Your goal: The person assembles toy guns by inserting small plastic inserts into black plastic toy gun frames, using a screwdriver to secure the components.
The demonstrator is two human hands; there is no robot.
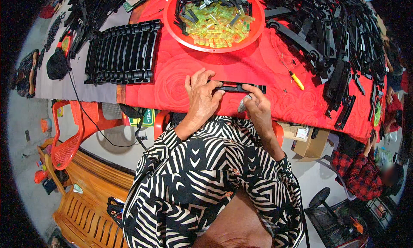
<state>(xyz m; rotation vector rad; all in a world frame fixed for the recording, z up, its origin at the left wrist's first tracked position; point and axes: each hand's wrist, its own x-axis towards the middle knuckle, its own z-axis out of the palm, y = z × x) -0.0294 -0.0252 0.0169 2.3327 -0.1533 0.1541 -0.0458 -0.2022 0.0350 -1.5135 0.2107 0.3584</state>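
A long, narrow black plastic part [232,89] lies level near the front edge of the red-covered table, between my two hands. My left hand [201,96] grips its left end, thumb and fingertips closed round it. My right hand [257,105] is closed on its right half, a fingertip pressing on top. Something greyish [244,104] shows at the right hand's inner side; I cannot make out what it is. Just beyond stands a round red basin [171,33] with small clear yellow-green pieces [217,26] and black pieces inside.
Several black strips [122,52] lie side by side at the left. Heaps of black parts [320,37] cover the right side, another pile [84,22] the far left. A yellow-handled screwdriver [296,79] lies right of my hands. A person in a checked sleeve [357,172] sits at the right.
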